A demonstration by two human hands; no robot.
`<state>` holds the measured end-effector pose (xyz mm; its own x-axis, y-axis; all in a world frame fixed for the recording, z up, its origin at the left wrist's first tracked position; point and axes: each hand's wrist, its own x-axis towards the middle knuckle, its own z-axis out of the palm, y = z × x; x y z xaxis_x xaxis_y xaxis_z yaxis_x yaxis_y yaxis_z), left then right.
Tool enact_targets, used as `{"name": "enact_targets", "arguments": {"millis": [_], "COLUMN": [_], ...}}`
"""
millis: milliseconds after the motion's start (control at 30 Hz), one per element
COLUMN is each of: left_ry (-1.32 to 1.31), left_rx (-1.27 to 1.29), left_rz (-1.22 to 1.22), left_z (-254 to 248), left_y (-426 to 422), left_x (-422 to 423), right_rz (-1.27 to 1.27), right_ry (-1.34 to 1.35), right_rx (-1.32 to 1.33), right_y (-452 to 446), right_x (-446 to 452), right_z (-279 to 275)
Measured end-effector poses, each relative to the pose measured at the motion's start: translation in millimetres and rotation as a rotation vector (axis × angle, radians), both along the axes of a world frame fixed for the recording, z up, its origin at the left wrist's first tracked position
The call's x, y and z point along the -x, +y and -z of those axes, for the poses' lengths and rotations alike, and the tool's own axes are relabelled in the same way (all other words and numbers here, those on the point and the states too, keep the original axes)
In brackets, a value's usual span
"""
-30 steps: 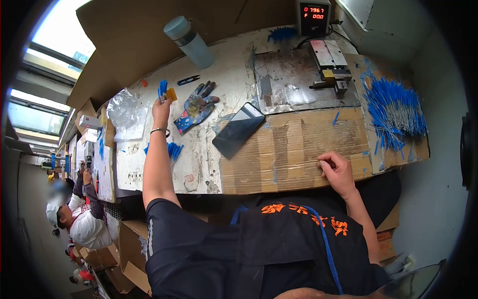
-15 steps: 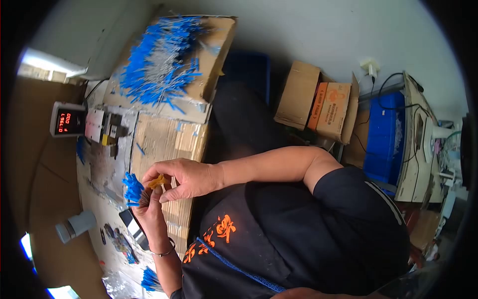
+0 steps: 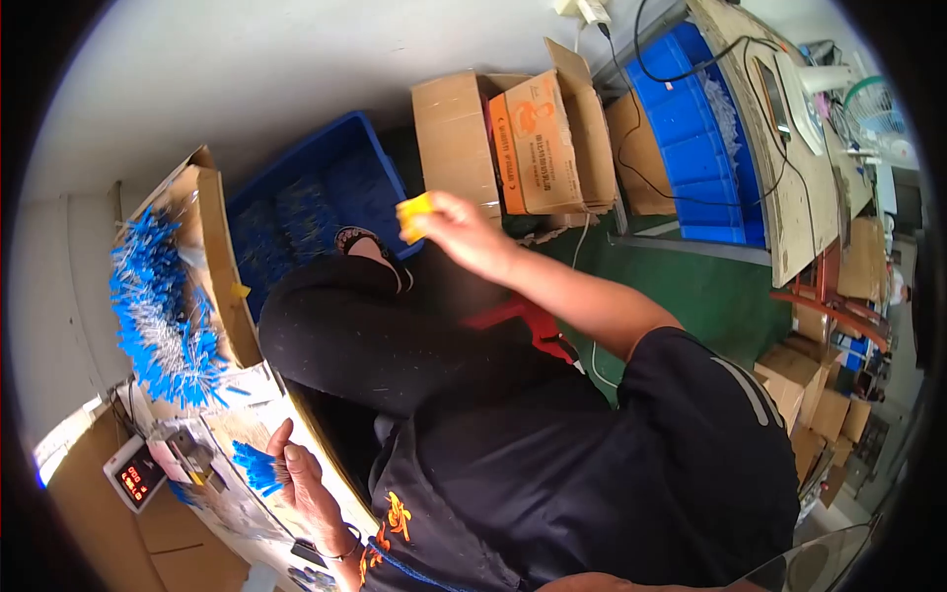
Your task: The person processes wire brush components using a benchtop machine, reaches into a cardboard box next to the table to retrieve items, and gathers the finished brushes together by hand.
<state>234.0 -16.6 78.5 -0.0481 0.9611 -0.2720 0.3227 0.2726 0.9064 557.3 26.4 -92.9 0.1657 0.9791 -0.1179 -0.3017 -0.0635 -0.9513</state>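
Note:
My left hand [image 3: 314, 495], with a bracelet at the wrist, is closed around a bundle of short blue-tipped wires [image 3: 258, 469] above the workbench. Their blue ends fan out past the fingers. Out over the blue crate's near side, my right hand [image 3: 472, 239] pinches a small yellow piece [image 3: 415, 217]; whether it is tape or cloth I cannot make out. A heap of blue-tipped wires [image 3: 163, 311] lies on a cardboard sheet [image 3: 219, 286] at the bench's far end.
Beside my knee, a blue crate [image 3: 373, 178] holds more blue pieces. Next to it stands an open carton [image 3: 449, 138] with an orange box [image 3: 533, 143] inside. A display box [image 3: 135, 474] with red digits sits on the bench. Farther right is another blue bin [image 3: 681, 128].
My right hand has left the bundle and swung out over the floor with the yellow piece. My left hand keeps the wires. The view has turned toward the crate and cartons.

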Motion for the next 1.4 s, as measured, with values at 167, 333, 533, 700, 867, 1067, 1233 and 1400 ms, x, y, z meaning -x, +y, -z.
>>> {"name": "enact_targets", "arguments": {"millis": [167,333,533,700,867,1067,1233,1400], "left_ry": [0.132,0.182,0.181,0.178,0.18,0.175,0.124,0.222], "left_rx": [0.027,-0.011,-0.007,0.065,0.154,0.136,0.134,0.159], "left_rz": [0.046,0.077,0.063,-0.001,0.024,0.033,0.0,0.067], "left_z": [14.4,25.8,23.6,30.3,25.7,19.5,35.0,31.5], "left_y": [13.5,14.1,2.7,-13.2,-19.6,-23.5,-30.6,-30.2], "left_x": [0.7,5.2,-3.6,3.6,-7.1,-12.3,-0.2,-10.5], "right_rz": [0.234,0.504,0.523,0.715,0.396,0.652,0.624,0.375], "right_ry": [-0.427,-0.812,-0.898,-0.604,0.566,-0.659,-0.918,-0.856], "right_rx": [0.487,0.47,0.774,0.659,0.637,0.592,0.608,0.786], "right_y": [-53.4,-34.1,37.3,45.7,27.9,43.5,60.8,83.3], "right_x": [-83.0,-105.5,-91.7,-84.2,-66.3,-34.3,-83.7,-117.3], "right_z": [106.3,137.9,177.5,213.1,214.7,220.0,192.3,201.1]}}
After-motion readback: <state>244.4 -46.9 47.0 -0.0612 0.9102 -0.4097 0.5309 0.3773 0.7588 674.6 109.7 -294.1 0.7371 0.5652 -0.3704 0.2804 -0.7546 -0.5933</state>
